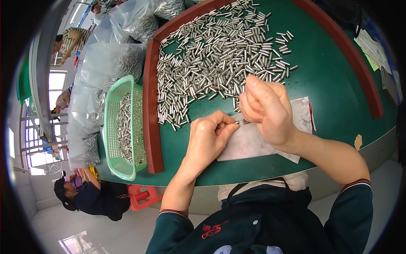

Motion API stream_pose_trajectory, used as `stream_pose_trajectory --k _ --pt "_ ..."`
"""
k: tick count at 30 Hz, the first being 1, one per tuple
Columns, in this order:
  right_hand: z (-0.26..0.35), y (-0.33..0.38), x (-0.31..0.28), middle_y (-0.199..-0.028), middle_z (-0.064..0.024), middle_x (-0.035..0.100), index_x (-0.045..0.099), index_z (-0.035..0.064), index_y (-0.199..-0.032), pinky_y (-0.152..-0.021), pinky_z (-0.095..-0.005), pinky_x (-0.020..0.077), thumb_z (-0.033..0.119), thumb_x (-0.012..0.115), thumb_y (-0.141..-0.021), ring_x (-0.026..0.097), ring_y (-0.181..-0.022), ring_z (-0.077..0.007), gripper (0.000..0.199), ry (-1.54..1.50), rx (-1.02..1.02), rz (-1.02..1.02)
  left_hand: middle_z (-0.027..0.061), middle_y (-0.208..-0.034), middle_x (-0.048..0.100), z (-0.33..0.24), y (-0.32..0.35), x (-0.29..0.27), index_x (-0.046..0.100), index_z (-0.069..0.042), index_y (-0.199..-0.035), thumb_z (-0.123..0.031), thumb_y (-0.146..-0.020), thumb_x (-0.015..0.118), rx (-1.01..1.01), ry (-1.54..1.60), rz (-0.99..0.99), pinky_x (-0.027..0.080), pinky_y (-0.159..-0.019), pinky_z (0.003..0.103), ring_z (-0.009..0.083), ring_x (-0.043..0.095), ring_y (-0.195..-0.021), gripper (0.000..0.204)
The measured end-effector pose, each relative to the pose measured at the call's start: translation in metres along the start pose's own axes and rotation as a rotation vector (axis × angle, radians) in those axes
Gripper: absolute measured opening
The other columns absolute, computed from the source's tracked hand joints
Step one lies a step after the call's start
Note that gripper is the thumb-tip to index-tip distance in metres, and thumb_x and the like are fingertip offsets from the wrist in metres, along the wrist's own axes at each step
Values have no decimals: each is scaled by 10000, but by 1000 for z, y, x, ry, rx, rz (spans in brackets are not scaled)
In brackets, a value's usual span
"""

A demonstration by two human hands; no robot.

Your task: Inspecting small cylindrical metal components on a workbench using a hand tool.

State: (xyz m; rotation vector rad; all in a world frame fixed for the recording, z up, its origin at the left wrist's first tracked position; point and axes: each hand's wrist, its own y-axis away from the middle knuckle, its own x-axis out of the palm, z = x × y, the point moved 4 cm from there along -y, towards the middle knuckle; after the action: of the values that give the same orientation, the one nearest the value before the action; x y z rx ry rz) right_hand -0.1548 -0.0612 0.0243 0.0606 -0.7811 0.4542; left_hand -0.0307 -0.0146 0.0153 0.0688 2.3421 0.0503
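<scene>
My left hand [208, 136] pinches a small silver metal pin [237, 122] between thumb and forefinger. My right hand [265, 108] is closed just to its right, fingertips meeting the same pin's other end. Both hands hover over a white sheet of paper [249, 144] on the green table [338, 89]. A large spread of several loose silver pins [215, 55] lies just beyond the hands.
A dark red raised rim [151, 127] borders the table's work area. A green plastic basket [120, 127] with pins sits at the left edge. Clear bags of pins [105, 63] are piled beyond it. A person [91, 197] crouches on the floor by a red stool [141, 197].
</scene>
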Motion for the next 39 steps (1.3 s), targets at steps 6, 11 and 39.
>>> stream_pose_trajectory --k 6,11,39 --pt "-3 1 -4 -441 43 280 269 81 -483 -394 -225 183 155 374 -878 227 -414 -40 415 49 16 -40 42 -765 547 20 -6 -9 519 -43 -860 -75 -806 554 -117 983 156 307 -516 157 36 394 -585 72" --pt "-4 3 -3 -452 43 266 259 93 -497 -389 -225 189 134 362 -877 229 -404 -46 396 25 32 -58 52 -769 523 34 -9 -11 544 -35 -942 -131 -839 513 -201 1277 194 279 -499 175 52 318 -525 144" --pt "-3 -2 -4 -413 23 282 244 109 -488 -376 -227 179 200 351 -887 200 -386 -57 423 36 45 -52 34 -670 503 46 -14 -36 520 -32 -726 -271 -882 427 -165 1287 -6 301 -482 188 58 401 -561 300"
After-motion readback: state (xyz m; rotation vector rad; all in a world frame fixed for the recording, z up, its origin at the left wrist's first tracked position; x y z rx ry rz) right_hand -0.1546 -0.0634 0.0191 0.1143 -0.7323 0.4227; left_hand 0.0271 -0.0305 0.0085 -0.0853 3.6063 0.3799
